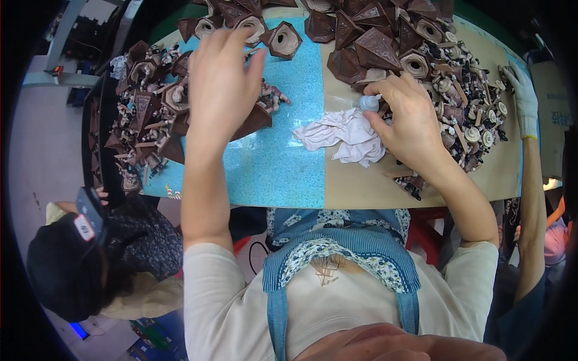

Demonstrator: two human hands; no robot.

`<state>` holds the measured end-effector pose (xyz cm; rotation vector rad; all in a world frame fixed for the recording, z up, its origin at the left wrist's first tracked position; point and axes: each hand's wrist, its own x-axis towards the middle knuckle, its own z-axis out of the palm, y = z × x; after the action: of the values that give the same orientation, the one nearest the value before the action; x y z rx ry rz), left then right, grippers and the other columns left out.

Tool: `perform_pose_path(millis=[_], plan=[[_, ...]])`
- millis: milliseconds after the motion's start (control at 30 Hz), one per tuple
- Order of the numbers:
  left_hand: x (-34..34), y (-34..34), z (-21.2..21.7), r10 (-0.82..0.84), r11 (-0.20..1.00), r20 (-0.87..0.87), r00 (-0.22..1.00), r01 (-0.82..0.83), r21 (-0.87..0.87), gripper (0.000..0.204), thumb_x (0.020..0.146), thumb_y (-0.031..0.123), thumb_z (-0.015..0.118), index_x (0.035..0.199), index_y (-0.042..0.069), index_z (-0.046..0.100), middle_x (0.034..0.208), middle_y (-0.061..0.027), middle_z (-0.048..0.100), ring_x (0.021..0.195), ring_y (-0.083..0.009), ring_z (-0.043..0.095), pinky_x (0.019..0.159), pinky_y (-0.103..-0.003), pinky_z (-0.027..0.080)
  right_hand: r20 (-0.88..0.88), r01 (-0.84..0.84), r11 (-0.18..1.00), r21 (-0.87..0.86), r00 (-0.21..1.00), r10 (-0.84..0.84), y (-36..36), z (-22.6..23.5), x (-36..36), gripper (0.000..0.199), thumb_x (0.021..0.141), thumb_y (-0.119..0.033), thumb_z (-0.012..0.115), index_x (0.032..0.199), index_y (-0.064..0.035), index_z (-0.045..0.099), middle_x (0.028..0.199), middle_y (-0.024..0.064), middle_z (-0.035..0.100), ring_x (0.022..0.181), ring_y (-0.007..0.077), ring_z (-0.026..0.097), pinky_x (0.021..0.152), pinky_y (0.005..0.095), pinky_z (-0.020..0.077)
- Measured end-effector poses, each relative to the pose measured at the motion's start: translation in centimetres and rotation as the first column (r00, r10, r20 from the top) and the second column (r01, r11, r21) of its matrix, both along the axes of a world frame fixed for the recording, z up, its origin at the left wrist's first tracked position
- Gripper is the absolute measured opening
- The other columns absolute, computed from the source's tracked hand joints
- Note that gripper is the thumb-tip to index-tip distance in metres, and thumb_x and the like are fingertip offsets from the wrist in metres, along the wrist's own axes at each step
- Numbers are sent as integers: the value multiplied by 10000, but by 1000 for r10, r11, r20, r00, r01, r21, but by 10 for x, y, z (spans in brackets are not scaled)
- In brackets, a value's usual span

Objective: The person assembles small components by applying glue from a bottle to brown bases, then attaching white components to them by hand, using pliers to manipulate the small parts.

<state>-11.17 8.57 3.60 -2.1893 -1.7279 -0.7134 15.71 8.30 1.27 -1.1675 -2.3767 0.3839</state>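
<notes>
My left hand [223, 90] is raised over the left pile, its fingers bent forward and smeared by motion. Whether a small part sits between the thumb and fingers cannot be made out. Just beyond it lie brown hexagonal cone pieces [283, 41] with pale, hollow undersides. My right hand [409, 120] has its thumb and fingers closed around a small whitish squeeze bottle [369, 103]. Below that bottle a crumpled white cloth [349, 137] lies across the seam between the blue sheet [277, 162] and the tan board [355, 186].
Brown cones [376, 48] heap up at the back. Small figures and round pale parts [472, 133] crowd the right side; more mixed pieces [143, 108] fill the left. A co-worker's gloved hand [522, 99] rests at the right edge. Another person in a dark cap [63, 271] sits at left.
</notes>
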Motion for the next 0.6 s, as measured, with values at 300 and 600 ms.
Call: perform_pose_path(millis=[300, 600], plan=[[12, 54, -22, 22, 993, -15, 1000, -24, -116, 209, 826, 215, 677, 855, 39, 568, 865, -109, 616, 809, -277, 579, 669, -333, 433, -227, 22, 998, 60, 974, -8, -4, 6, 7, 278, 698, -42, 679, 964, -16, 604, 900, 126, 596, 890, 329, 539, 769, 420, 453], [80, -82, -22, 156, 806, 988, 5, 577, -131, 306, 907, 190, 623, 1085, 22, 439, 916, -40, 525, 829, -90, 500, 734, -241, 426, -722, -267, 821, -505, 652, -232, -55, 41, 44, 323, 920, -48, 551, 1229, 40, 517, 1049, 105, 598, 936, 129, 571, 820, 271, 450]])
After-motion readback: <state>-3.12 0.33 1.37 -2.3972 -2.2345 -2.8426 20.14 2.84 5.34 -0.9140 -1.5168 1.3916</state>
